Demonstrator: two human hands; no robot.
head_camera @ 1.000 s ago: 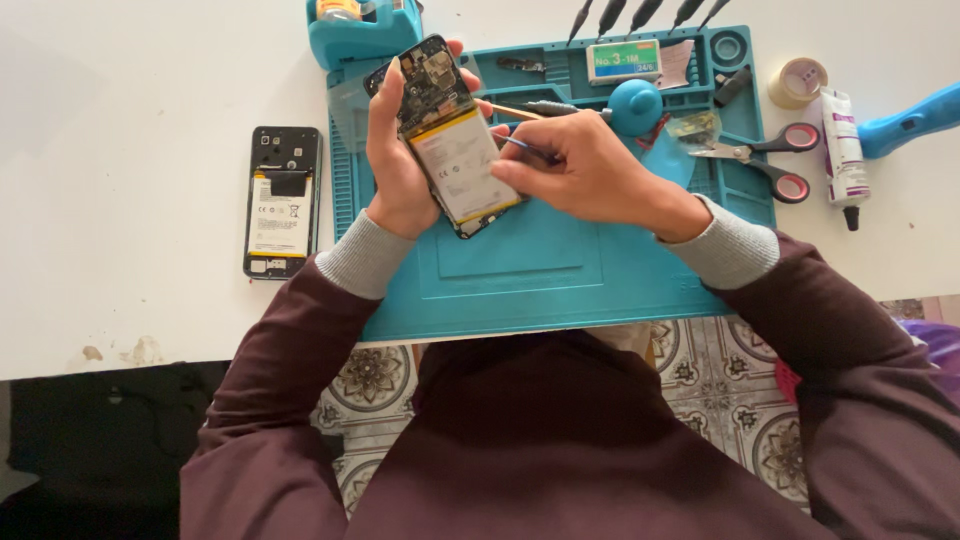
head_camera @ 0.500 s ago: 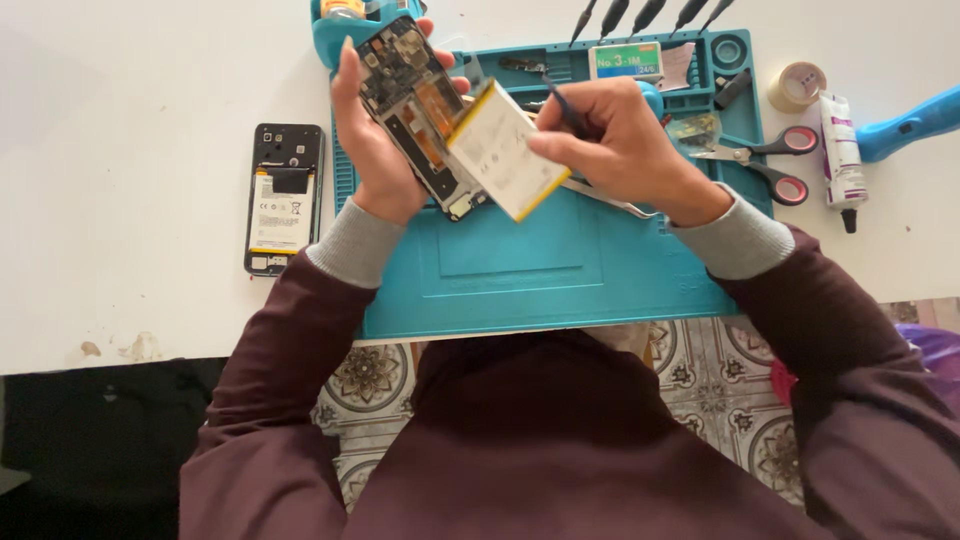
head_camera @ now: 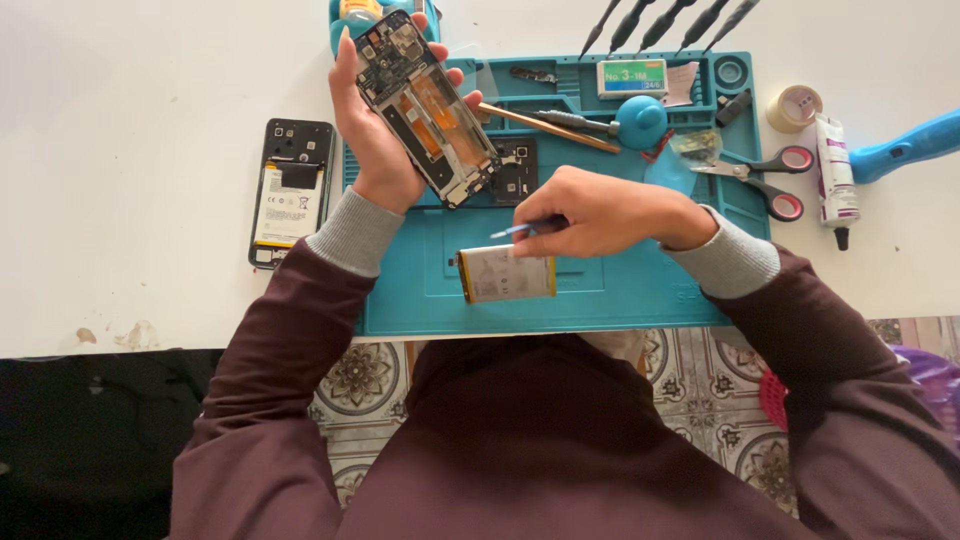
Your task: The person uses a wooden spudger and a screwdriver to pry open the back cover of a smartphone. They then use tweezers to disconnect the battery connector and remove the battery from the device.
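Lying flat on the teal repair mat (head_camera: pixel 600 300) near its front edge, the phone battery (head_camera: pixel 506 274) looks light, thin and easily punctured or bent, so it is probably best lifted by its long edges rather than pried. Just above it the right hand (head_camera: pixel 610 212) is closed around a thin blue tool (head_camera: pixel 522 229), while toward the mat's far left corner the left hand (head_camera: pixel 375 140) clamps the opened phone frame (head_camera: pixel 428 108) by its sides, its exposed boards fragile.
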